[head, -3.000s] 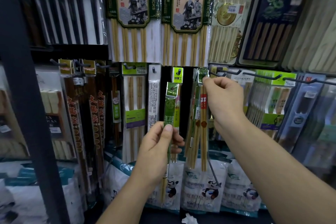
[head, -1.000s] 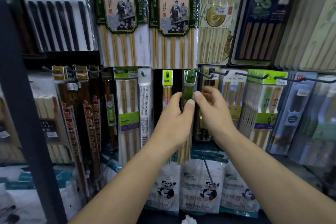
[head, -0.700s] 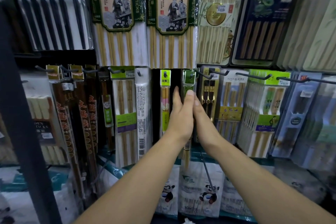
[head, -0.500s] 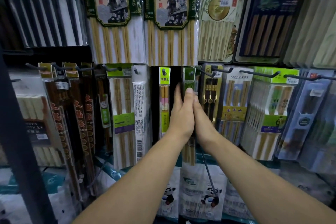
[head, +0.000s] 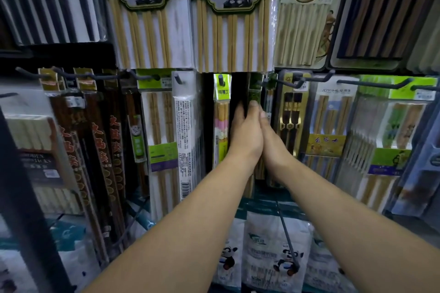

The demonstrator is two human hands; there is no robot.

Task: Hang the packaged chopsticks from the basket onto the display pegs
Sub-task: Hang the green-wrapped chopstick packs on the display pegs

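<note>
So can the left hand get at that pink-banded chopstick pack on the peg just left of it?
Probably yes. The left hand sits right beside the pink-banded chopstick pack with nothing between them, but it is pressed with the right hand around the green-header pack and must let go first.

1. The left hand [head: 245,135] and right hand [head: 273,143] press together side by side, palm edges touching, against a narrow chopstick packet [head: 255,93] hanging from a peg [head: 264,82].
2. Just left of the left hand hangs a slim packet [head: 221,121]; further left hangs a wider pack [head: 162,140].
3. Just right of the right hand hangs a boxed set [head: 290,114], with a carded pack [head: 331,123] beyond it.
4. Above both hands hangs a row of large packs [head: 233,38].
5. Below the wrists stand bags [head: 269,254].
</note>
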